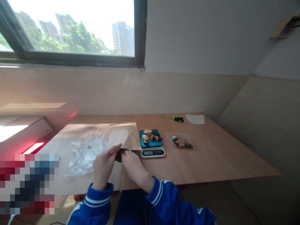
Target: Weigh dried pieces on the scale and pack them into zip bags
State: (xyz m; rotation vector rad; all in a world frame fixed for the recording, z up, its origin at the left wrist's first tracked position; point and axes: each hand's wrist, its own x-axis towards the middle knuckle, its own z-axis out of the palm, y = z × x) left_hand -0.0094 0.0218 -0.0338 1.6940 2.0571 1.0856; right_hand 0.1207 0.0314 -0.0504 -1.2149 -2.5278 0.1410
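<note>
A brown paper bag lies on the table with its mouth toward me. My left hand is closed on the edge of that mouth, its fingers reaching along the paper. At the dark opening of the bag is my right hand; its fingertips are hidden there, so what they hold does not show. Just right of the bag stands a digital kitchen scale with a blue platform. Several dried pieces, pale tan and dark brown, rest on the platform. The reading is too small to make out surely.
Clear plastic zip bags lie in a heap at the left. To the scale's right is a zip bag of dried brown pieces. Farther back lie a green-and-black screwdriver and a white paper sheet. A wall borders the wooden table.
</note>
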